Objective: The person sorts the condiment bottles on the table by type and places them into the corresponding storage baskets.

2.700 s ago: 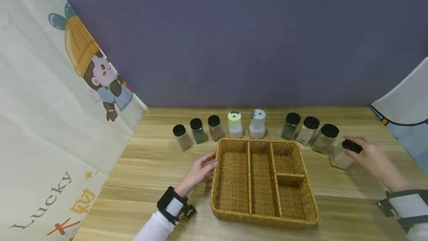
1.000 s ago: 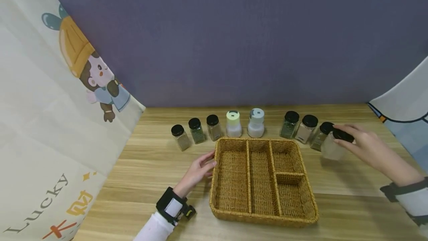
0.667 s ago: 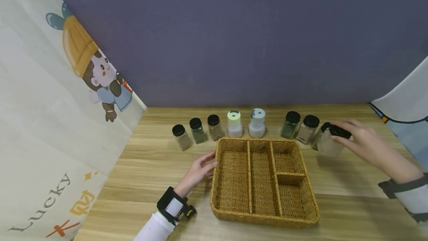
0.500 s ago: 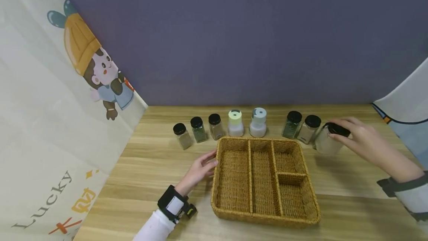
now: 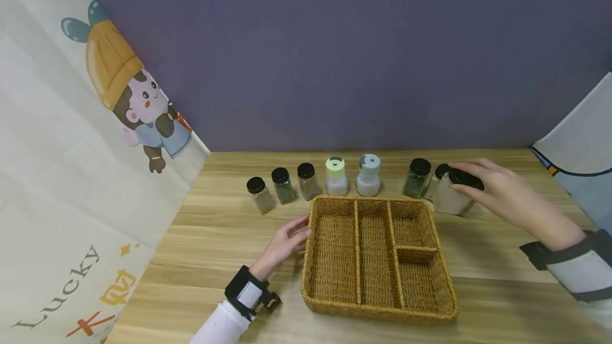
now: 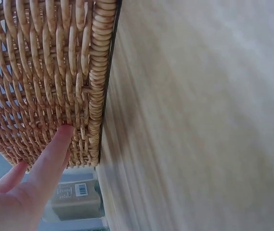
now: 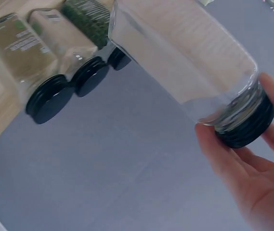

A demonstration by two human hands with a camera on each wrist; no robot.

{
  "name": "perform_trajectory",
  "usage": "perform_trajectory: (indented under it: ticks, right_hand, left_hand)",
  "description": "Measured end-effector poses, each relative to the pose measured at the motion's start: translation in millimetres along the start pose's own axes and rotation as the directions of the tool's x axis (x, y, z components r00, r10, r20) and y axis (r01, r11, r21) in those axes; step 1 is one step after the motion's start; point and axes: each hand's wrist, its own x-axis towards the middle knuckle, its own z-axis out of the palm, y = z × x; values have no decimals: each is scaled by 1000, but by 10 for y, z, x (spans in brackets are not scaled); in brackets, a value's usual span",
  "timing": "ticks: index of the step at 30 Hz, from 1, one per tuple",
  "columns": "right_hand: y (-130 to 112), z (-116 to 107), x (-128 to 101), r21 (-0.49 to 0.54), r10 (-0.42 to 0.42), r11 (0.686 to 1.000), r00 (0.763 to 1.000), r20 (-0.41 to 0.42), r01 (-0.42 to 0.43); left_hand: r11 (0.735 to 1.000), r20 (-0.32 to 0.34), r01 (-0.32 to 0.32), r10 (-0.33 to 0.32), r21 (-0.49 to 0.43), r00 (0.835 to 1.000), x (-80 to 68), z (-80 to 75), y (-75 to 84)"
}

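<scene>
While my left hand [image 5: 286, 243] rests with straight fingers [image 6: 55, 149] against the outer left wall of the wicker basket [image 5: 330, 291], my right hand [image 5: 497, 192] holds a clear glass jar [image 5: 448, 199] by its black cap [image 5: 465, 178], the grip clamped around the lid from above. Compared with the view 2.7 s ago, when this jar stood at the far right end of the row on the tabletop [image 5: 224, 259], it now hangs further left, in front of the other black-capped jars and close to the basket's rear right corner. The right-wrist view shows the jar [image 7: 185, 62] off the wood, with my fingertips [image 7: 214, 144] curled round the cap [image 7: 245, 127] and three neighbouring jars [image 7: 26, 43] behind it. Judged from this shift, the jar is in transit towards the basket, whose four compartments hold nothing yet. Remaining in the back row are three small jars at the left [image 5: 284, 186], a white bottle with a pale green cap [image 5: 336, 177], a white bottle with a grey cap [image 5: 368, 175] and a jar of green herbs [image 5: 415, 178]. My left hand has not moved from the basket.
</scene>
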Motion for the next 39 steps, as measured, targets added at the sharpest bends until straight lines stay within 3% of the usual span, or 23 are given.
perform_trajectory:
  ticks: [6,9,18,39]
  right_hand:
    - [-104,26,88,26,-27,999,1000,-6,27]
    - [-145,46,119,36,-54,998,998,-28,55]
    - [-230,148,189,55,-178,981,978,-105,184]
    - [-291,359,175,52,-125,991,992,-17,126]
  left_hand:
    - [1000,-5,9,-9,22,1000,-99,53,176]
    - [1000,-5,8,-8,28,1000,-110,58,192]
    - [1000,-6,-1,1,3,1000,-6,-20,-36]
    - [1000,-1,0,0,-10,1000,14,-28,-79]
